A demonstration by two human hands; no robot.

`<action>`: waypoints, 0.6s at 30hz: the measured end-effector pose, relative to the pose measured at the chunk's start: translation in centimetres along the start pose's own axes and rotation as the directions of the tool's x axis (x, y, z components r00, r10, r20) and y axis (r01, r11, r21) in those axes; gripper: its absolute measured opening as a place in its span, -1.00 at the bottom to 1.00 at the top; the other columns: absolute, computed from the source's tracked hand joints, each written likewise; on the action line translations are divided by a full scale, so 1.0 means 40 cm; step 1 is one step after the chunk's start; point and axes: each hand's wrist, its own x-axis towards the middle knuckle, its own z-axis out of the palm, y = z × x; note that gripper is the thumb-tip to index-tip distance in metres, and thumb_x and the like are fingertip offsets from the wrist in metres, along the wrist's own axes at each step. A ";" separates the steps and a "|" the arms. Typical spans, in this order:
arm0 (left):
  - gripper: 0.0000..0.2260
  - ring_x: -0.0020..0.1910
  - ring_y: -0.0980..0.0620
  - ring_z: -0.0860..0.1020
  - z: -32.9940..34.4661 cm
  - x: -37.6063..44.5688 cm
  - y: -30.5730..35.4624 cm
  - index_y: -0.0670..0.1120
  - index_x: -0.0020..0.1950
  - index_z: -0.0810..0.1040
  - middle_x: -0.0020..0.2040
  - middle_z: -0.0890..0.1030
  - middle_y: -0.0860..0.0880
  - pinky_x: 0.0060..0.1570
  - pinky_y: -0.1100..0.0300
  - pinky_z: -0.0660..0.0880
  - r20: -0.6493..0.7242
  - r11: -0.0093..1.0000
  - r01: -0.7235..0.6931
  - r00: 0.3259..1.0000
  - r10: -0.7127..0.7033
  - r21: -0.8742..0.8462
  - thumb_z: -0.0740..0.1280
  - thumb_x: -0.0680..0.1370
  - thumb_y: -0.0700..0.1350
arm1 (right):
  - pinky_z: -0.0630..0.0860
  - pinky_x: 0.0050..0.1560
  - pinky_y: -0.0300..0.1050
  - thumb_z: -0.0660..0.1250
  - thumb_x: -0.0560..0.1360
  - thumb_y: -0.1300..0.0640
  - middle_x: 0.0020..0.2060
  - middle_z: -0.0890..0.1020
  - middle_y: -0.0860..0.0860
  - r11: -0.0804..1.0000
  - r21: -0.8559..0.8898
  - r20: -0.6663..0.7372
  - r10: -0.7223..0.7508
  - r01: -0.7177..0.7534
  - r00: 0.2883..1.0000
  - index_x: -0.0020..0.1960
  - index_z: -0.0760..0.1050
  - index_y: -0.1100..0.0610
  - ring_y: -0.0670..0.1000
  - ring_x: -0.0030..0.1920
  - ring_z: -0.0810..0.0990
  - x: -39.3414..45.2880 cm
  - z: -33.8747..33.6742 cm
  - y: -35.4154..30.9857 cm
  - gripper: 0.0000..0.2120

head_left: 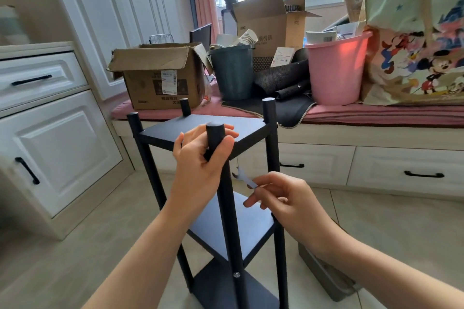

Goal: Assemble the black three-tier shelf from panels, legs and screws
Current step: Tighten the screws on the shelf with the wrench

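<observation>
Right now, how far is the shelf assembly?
Mostly done: the black shelf stands upright with three panels on four legs. In hand: the left hand grips the near leg, and the right hand pinches a small wrench. Left: probably tightening screws.

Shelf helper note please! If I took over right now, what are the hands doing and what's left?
Left hand grips the near leg by the top panel. Right hand pinches a small flat wrench beside that leg. Shelf stands upright on the floor: all three panels on four legs, one screw showing low down. Probably left: tightening the top corner, then checking the other screws.
</observation>
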 end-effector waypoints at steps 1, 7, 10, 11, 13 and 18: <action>-0.85 0.28 0.18 0.47 -0.007 0.010 -0.002 0.24 -0.04 0.58 0.09 0.59 0.30 0.45 -0.24 0.18 -0.005 1.000 0.004 1.000 -0.005 -0.019 0.21 0.58 0.12 | 0.57 -0.08 -0.22 0.28 0.60 0.23 -0.21 0.73 -0.12 1.000 0.022 -0.017 -0.004 0.004 1.000 0.04 0.58 0.04 -0.02 -0.09 0.69 0.006 0.001 -0.006 -0.86; -0.73 0.15 0.21 0.55 -0.043 0.049 -0.035 0.11 -0.07 0.63 0.02 0.64 0.21 0.31 0.04 0.41 -0.033 0.993 0.035 0.999 -0.039 -0.109 0.17 0.60 0.17 | 0.57 -0.13 -0.18 0.32 0.58 0.22 -0.24 0.74 -0.06 0.996 0.085 -0.026 0.003 0.000 1.000 -0.03 0.63 0.11 -0.01 -0.13 0.70 0.065 0.022 -0.067 -0.89; -0.67 0.21 0.11 0.52 -0.062 0.052 -0.056 0.14 -0.04 0.59 0.04 0.63 0.12 0.23 0.26 0.35 -0.065 0.992 0.081 0.994 -0.087 -0.092 0.10 0.62 0.24 | 0.57 -0.13 0.25 0.33 0.58 0.21 -0.26 0.73 -0.07 0.998 0.061 -0.039 -0.014 0.017 0.999 -0.07 0.64 0.11 0.30 -0.13 0.64 0.100 0.042 -0.094 -0.88; -0.67 0.20 0.07 0.51 -0.070 0.049 -0.063 0.15 -0.02 0.58 0.02 0.61 0.10 0.18 0.29 0.33 -0.085 0.991 0.098 0.991 -0.106 -0.088 0.08 0.63 0.25 | 0.56 -0.13 0.32 0.34 0.57 0.20 -0.27 0.73 -0.09 0.998 0.046 -0.041 -0.032 0.034 0.999 -0.08 0.64 0.10 0.37 -0.12 0.62 0.109 0.052 -0.101 -0.89; -0.67 0.16 0.04 0.50 -0.088 0.043 -0.076 0.18 0.01 0.55 -0.01 0.58 0.12 0.16 0.24 0.33 -0.128 0.989 0.114 0.984 -0.125 -0.090 0.04 0.64 0.25 | 0.57 -0.13 0.32 0.35 0.57 0.19 -0.27 0.73 -0.11 0.998 0.014 -0.051 -0.067 0.068 0.996 -0.07 0.64 0.10 0.32 -0.15 0.65 0.126 0.075 -0.113 -0.90; -0.64 0.27 0.03 0.49 -0.110 0.040 -0.096 0.14 0.05 0.57 0.14 0.62 0.04 0.34 0.03 0.38 -0.124 0.990 0.108 0.985 -0.119 -0.093 0.05 0.59 0.27 | 0.61 -0.06 0.18 0.34 0.58 0.25 -0.28 0.73 -0.08 0.997 0.017 -0.040 -0.074 0.074 0.996 -0.07 0.63 0.12 0.06 -0.17 0.71 0.151 0.139 -0.116 -0.88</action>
